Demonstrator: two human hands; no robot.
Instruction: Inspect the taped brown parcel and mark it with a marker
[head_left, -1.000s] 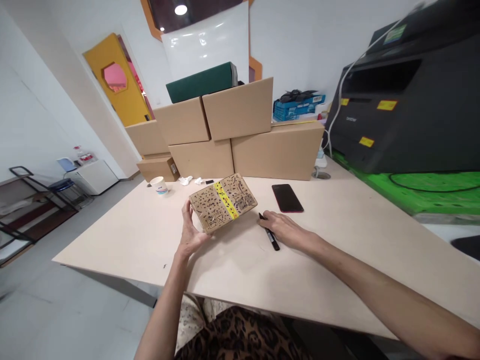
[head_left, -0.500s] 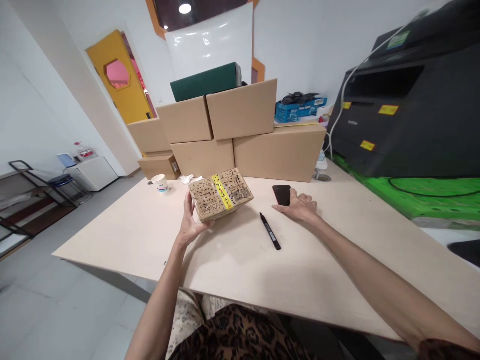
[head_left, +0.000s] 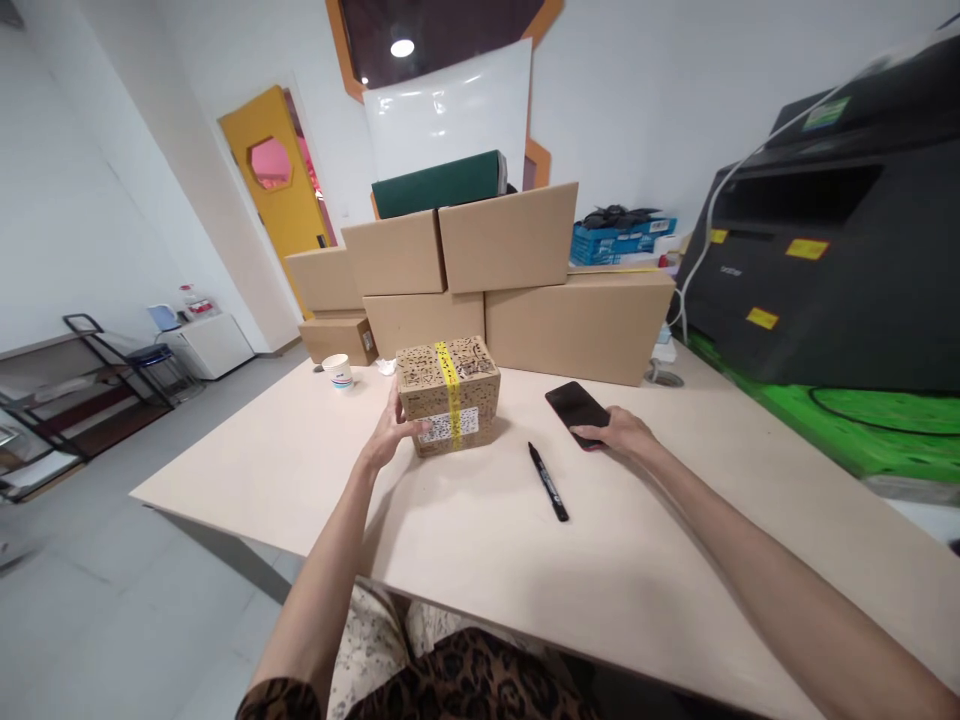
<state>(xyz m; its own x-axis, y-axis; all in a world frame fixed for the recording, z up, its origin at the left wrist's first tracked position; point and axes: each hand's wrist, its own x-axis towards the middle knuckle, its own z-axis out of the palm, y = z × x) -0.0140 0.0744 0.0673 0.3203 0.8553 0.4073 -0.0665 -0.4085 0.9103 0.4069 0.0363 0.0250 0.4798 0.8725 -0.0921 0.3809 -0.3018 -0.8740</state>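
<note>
A small brown patterned box [head_left: 450, 397] with a yellow tape strip stands flat on the pale table [head_left: 465, 540]. My left hand [head_left: 392, 430] grips its left side, fingers wrapped round the edge. A black phone [head_left: 575, 406] lies to the right of the box. My right hand [head_left: 619, 432] rests at the phone's near end, fingers curled onto it. Between the hands, a black marker [head_left: 549, 483] lies loose on the table, touched by neither hand.
Several large cardboard boxes [head_left: 517, 280] are stacked along the table's far edge, a green case [head_left: 441, 183] on top. A paper cup [head_left: 339, 370] stands at the far left. A big black printer [head_left: 832, 250] sits on green matting at right. A metal rack [head_left: 67, 400] stands on the floor at left.
The box went from tilted in my left hand to standing flat on the table. My right hand left the marker and moved to the phone.
</note>
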